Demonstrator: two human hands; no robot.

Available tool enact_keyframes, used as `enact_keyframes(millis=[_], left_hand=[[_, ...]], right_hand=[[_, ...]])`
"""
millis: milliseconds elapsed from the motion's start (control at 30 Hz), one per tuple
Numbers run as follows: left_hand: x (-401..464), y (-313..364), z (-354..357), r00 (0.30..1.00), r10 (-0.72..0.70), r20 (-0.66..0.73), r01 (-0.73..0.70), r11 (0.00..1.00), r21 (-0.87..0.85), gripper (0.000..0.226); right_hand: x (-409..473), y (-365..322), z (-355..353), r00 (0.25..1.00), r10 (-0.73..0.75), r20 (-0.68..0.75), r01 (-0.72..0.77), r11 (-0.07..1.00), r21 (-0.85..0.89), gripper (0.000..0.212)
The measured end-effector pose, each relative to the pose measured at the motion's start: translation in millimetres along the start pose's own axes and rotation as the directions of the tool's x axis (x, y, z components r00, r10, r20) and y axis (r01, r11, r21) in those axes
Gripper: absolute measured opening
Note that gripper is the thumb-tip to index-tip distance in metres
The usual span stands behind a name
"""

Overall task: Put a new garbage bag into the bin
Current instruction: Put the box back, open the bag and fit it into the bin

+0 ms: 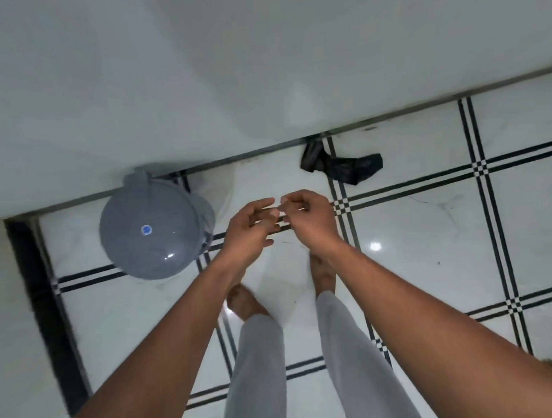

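Setting: white floor tiles (pixel 431 264) with black double lines meet a pale wall (pixel 197 69), seen from above by a standing, barefoot person in light trousers.
Grip: left hand (pixel 253 229) and right hand (pixel 310 216) meet at the fingertips, pinched narrow on the top edge of a thin, translucent white bag (pixel 282 291).
Bag: hangs straight down from the grip, between the feet; the pinch looks placed to rub the mouth's two layers apart.
Bin: grey bin (pixel 151 228) with its domed lid shut stands just left of the grip, against the wall; whether it is empty cannot be told.
Old bag: a crumpled black bag (pixel 346 166) lies beyond the grip, to its right, at the wall's foot, apparently set aside.
Stage: judged early; the bag is not yet opened, the lid not yet lifted.
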State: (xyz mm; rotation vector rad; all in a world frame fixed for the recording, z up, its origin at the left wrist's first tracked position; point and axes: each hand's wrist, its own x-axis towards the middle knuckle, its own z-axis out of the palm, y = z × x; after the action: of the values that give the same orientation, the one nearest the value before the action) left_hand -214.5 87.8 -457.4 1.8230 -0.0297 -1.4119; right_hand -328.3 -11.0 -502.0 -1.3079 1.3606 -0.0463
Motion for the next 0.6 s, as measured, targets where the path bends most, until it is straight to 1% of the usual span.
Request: enact_keyframes(millis=[100, 200, 300, 433, 467, 500, 533, 567, 600], left_hand=[[85, -50, 40, 1.000, -0.014, 0.008, 0.014, 1.000, -0.024, 0.027], [174, -104, 85, 0.999, -0.024, 0.033, 0.026, 0.997, -0.072, 0.028], [238, -142, 115, 0.997, -0.055, 0.051, 0.061, 0.990, -0.125, 0.026], [305, -181, 138, 0.995, -0.081, 0.057, 0.088, 0.985, -0.147, 0.021], [320, -190, 141, 0.995, -0.081, 0.055, 0.088, 0.986, -0.143, 0.020], [331, -196, 142, 0.995, -0.084, 0.047, 0.090, 0.987, -0.136, 0.020], [338, -201, 141, 0.995, -0.093, 0.036, 0.097, 0.987, -0.130, 0.019], [347, -206, 141, 0.995, -0.103, 0.020, 0.105, 0.986, -0.133, 0.019], [352, -210, 139, 0.993, -0.121, 0.007, 0.121, 0.982, -0.145, 0.019]], right_hand=[[72, 71, -3, 0.999, -0.011, -0.042, 0.008, 0.998, -0.063, 0.011], [157, 152, -13, 0.997, -0.043, -0.067, 0.027, 0.977, -0.212, 0.012], [228, 210, -22, 0.994, -0.059, -0.093, 0.028, 0.954, -0.299, 0.026], [315, 252, -32, 0.991, -0.097, -0.096, 0.052, 0.919, -0.390, 0.048], [338, 259, -33, 0.986, -0.131, -0.099, 0.071, 0.886, -0.458, 0.057], [354, 263, -33, 0.984, -0.147, -0.101, 0.063, 0.816, -0.574, 0.067], [365, 265, -34, 0.985, -0.125, -0.115, 0.013, 0.731, -0.682, 0.077], [376, 269, -32, 0.986, -0.074, -0.148, -0.062, 0.666, -0.743, 0.085], [383, 271, -31, 0.982, -0.003, -0.188, -0.142, 0.645, -0.751, 0.088]])
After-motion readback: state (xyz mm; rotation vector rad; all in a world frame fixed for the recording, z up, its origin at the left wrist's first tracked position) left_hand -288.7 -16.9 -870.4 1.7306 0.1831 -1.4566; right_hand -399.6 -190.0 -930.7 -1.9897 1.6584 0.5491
